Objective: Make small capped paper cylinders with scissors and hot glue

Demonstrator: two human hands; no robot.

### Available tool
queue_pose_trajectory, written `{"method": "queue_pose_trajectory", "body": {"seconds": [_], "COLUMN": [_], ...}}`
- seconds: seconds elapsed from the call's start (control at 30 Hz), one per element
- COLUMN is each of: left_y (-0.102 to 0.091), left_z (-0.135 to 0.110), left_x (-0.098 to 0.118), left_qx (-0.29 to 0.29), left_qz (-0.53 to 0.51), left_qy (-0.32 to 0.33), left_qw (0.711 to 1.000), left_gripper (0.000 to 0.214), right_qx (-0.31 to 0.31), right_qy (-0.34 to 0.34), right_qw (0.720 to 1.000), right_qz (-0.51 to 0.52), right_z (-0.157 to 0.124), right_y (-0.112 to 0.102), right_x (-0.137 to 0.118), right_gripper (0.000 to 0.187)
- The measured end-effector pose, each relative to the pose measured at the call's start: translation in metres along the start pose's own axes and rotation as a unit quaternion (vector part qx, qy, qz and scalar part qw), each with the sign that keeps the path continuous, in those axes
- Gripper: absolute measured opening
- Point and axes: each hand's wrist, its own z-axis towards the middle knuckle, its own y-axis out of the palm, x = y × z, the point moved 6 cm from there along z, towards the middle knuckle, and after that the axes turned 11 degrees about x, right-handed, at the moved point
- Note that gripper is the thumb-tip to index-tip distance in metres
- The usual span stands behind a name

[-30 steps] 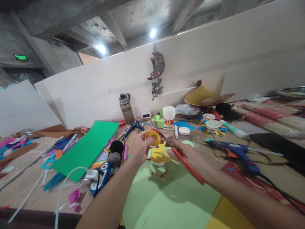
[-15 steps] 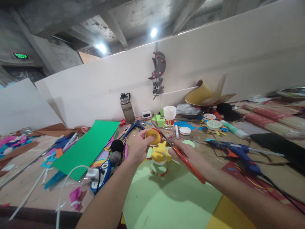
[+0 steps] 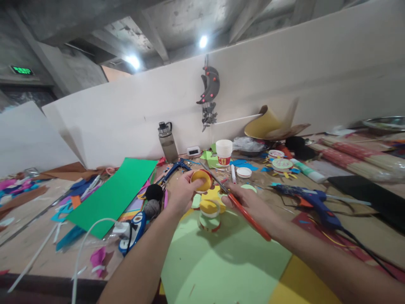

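Observation:
My left hand (image 3: 185, 188) grips a small round cup piece (image 3: 201, 181) with a yellow inside, the thumb pressed into it. My right hand (image 3: 243, 198) is closed around red-handled scissors (image 3: 249, 217), whose metal blades lie along the right rim of the cup piece. Just below the hands, another round cup piece (image 3: 210, 219) with pale green and yellow paper rests on a light green sheet (image 3: 221, 261). Yellow cut paper (image 3: 218, 194) lies behind it. How far the blades are apart I cannot tell.
A blue hot glue gun (image 3: 313, 200) with its cord lies at the right. Stacked paper cups (image 3: 224, 151) and a water bottle (image 3: 168, 142) stand at the back. On the left are a green sheet (image 3: 110, 194) and a blue-and-white power strip (image 3: 132, 232) with a white cable.
The whole view has shifted slightly, so things appear a little further left. Both hands keep their hold on the cup piece and the scissors, with hardly any other movement.

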Motion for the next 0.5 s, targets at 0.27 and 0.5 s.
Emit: {"method": "queue_pose_trajectory", "body": {"seconds": [0.27, 0.5], "left_y": [-0.0013, -0.0011], "left_z": [0.0013, 0.0020], "left_x": [0.0002, 0.0005], "left_qx": [0.002, -0.003], "left_qz": [0.025, 0.022], "left_qy": [-0.001, -0.003], "left_qw": [1.000, 1.000], "left_gripper": [0.027, 0.028], "right_qx": [-0.020, -0.005], "right_qy": [0.011, -0.009], "right_qw": [1.000, 1.000], "right_qz": [0.005, -0.008], "right_z": [-0.0007, 0.0016], "right_y": [0.0015, 0.0003], "right_x": [-0.0009, 0.0011], "right_gripper": [0.030, 0.030]}}
